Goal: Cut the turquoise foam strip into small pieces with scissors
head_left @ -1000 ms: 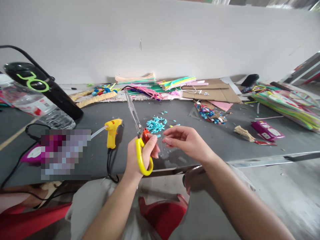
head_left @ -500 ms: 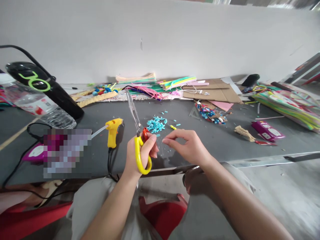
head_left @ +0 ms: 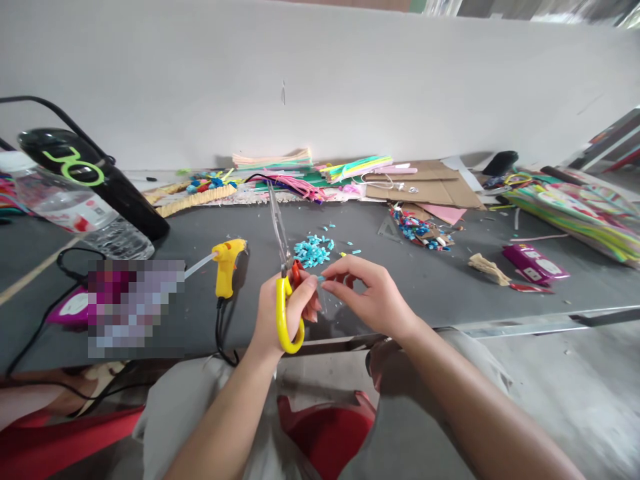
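My left hand (head_left: 267, 313) is closed around a pair of scissors (head_left: 281, 313) with yellow handles, blades pointing away from me. At its thumb tip is a small light-blue piece (head_left: 321, 278). My right hand (head_left: 375, 297) pinches that piece from the other side, thumb and forefinger together, so the fingertips of both hands nearly meet. An orange-red part (head_left: 297, 269) shows beside the scissors' handle. Just beyond the hands lies a pile of short light-blue pieces (head_left: 313, 251), with a few scattered around it.
A yellow glue gun (head_left: 227, 267) lies left of my hands. Farther left are a plastic bottle (head_left: 75, 213) and a black bottle-shaped object (head_left: 117, 190). Coloured pipe cleaners (head_left: 355, 168) and cardboard (head_left: 440, 183) line the wall. A purple packet (head_left: 535, 263) is at right.
My right hand has moved slightly left to the left thumb, and its fingertips now meet the light-blue piece there. The scissors have shifted a little right and their blades are more upright.
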The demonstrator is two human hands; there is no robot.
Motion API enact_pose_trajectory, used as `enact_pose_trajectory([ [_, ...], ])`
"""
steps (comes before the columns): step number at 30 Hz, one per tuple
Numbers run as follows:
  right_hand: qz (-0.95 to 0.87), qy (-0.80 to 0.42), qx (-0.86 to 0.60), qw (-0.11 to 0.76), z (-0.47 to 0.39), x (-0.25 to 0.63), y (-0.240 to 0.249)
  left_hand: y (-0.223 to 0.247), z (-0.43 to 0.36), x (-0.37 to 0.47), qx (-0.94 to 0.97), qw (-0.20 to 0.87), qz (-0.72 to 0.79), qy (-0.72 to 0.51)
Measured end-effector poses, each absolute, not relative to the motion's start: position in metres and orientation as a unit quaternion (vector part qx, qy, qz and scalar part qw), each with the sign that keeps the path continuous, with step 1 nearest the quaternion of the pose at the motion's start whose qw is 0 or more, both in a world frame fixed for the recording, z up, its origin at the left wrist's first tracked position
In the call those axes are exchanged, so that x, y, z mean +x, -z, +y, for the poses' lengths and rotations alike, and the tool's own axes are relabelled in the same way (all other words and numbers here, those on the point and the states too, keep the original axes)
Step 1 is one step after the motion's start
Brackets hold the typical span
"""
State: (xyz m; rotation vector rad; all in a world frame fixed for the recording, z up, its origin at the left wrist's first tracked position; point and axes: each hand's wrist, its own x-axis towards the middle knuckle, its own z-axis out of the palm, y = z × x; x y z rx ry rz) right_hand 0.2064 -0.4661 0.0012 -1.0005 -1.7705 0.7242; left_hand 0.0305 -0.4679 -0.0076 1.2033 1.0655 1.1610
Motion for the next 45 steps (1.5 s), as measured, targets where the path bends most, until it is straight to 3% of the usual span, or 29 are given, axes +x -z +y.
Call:
enact_pose_trajectory([
  [12, -0.764, -0.257, -0.418, 0.419, -0.467, 0.207, -0.003, -0.001, -0.469, 0.035, 0.518, 0.516, 0.506, -0.457],
  [18, -0.605, -0.412, -0.457, 0.506, -0.468, 0.206, -0.005, 0.001, -0.466, 0.034, 0.518, 0.498, 0.517, -0.465],
  [28, -0.369, -0.574, -0.362, 0.635, -0.469, 0.196, -0.011, 0.017, -0.476, 0.052, 0.54, 0.534, 0.472, -0.447],
  [38, -0.334, -0.607, -0.33, 0.641, -0.467, 0.197, -0.009, 0.004, -0.487, 0.052, 0.659, 0.446, 0.502, -0.339],
  [45, -0.317, -0.64, -0.332, 0.616, -0.463, 0.202, -0.009, -0.002, -0.488, 0.051, 0.667, 0.475, 0.474, -0.324],
])
